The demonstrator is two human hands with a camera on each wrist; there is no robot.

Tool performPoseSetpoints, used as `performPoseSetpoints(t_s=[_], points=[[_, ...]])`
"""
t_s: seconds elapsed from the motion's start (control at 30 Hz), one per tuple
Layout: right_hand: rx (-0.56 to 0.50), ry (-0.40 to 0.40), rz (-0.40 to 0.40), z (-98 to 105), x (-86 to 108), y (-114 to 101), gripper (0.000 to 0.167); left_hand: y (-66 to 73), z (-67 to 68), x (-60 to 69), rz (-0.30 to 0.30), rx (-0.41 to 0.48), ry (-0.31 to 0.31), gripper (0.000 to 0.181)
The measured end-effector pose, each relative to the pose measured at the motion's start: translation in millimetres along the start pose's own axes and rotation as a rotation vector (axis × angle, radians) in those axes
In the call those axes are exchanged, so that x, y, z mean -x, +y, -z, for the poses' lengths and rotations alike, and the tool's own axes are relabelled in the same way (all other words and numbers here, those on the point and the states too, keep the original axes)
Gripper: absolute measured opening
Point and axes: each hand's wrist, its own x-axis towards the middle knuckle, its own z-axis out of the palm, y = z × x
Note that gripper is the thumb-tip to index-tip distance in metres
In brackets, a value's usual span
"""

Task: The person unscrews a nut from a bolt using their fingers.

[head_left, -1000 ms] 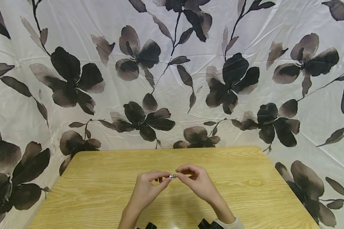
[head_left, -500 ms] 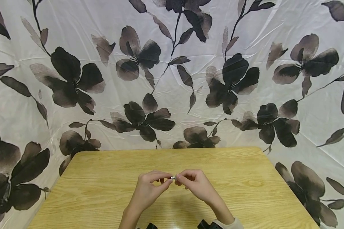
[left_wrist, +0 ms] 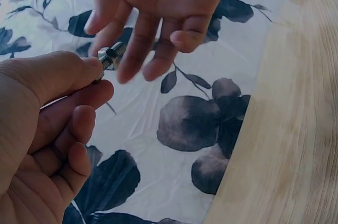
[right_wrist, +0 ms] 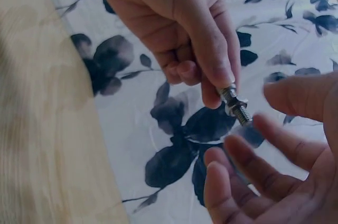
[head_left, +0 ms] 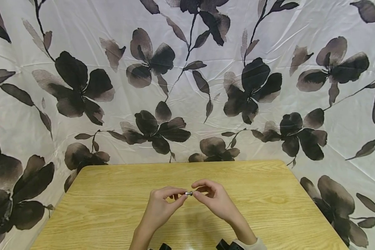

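Between thumb and forefinger my left hand (head_left: 163, 205) (left_wrist: 47, 123) pinches one end of a small metal threaded bolt (head_left: 189, 193) (left_wrist: 110, 56). A nut (right_wrist: 236, 105) sits partway along its thread, seen in the right wrist view, and the threaded tip points toward the right hand. My right hand (head_left: 218, 203) (right_wrist: 285, 166) is beside that tip with thumb and fingers apart, relaxed and slightly bent, gripping nothing. Both hands are above the wooden table (head_left: 112, 194).
A white cloth (head_left: 206, 104) with dark flowers hangs behind the table and along its sides. Dark devices (head_left: 227, 245) show at the wrists by the bottom edge of the head view.
Half a second ago the right fingers were closed around the free end of the bolt; now they have come apart from it. The left hand has barely moved.
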Motion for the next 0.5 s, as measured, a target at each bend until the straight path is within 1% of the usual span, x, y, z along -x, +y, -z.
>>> performPoseSetpoints(t_s=[0.13,0.23,0.33,0.5], points=[[0.023,0.03,-0.064,-0.7,-1.9,0.0,0.032,0.6,-0.1,0.1,-0.012,0.001,0.012,0.014],[0.028,0.024,-0.093,-1.8,-3.6,1.4,0.038,1.1,-0.4,0.3,-0.025,0.009,0.013,0.015],[0.02,0.003,-0.095,-2.6,-3.9,2.5,0.04,1.3,-1.0,0.1,-0.035,0.015,0.005,0.016],[0.024,-0.014,-0.072,-1.9,-1.9,4.4,0.033,0.1,-2.1,0.1,-0.04,0.01,-0.007,0.016]])
